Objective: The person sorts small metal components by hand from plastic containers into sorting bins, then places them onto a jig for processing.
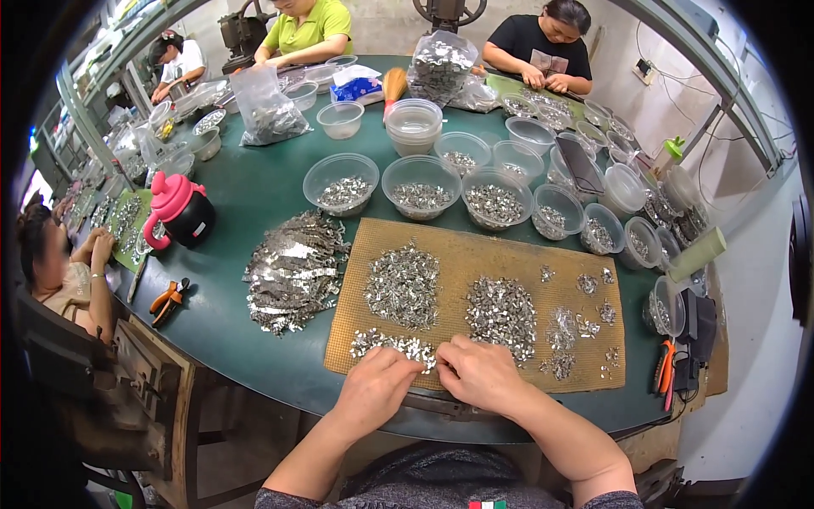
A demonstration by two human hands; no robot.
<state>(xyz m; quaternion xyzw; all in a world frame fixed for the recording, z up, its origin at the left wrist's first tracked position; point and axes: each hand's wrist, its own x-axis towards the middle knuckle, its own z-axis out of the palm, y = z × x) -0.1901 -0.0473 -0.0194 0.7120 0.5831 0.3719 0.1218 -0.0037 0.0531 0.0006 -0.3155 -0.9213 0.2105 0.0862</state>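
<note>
A tan textured mat (pixel 398 233) lies on the green table in front of me, covered with heaps of small silvery metal pieces. My left hand (pixel 373 390) is at the mat's front edge, fingers pinched together beside a spread row of bright metal pieces (pixel 386 343). Close to its right, my right hand (pixel 479 373) has its fingertips curled together. Whatever either hand pinches is too small or hidden to tell. Beyond the hands are a left heap of metal pieces (pixel 403 287) and a right heap of metal pieces (pixel 500 316). Smaller piles (pixel 560 331) sit on the mat's right side.
Left of the mat lies a stack of metal strips (pixel 292 271). Clear plastic tubs (pixel 341 182) of metal parts line the far and right sides. Orange-handled pliers (pixel 170 301), a pink-lidded black jug (pixel 182 212) and a phone (pixel 580 165) are around. Other people work across the table.
</note>
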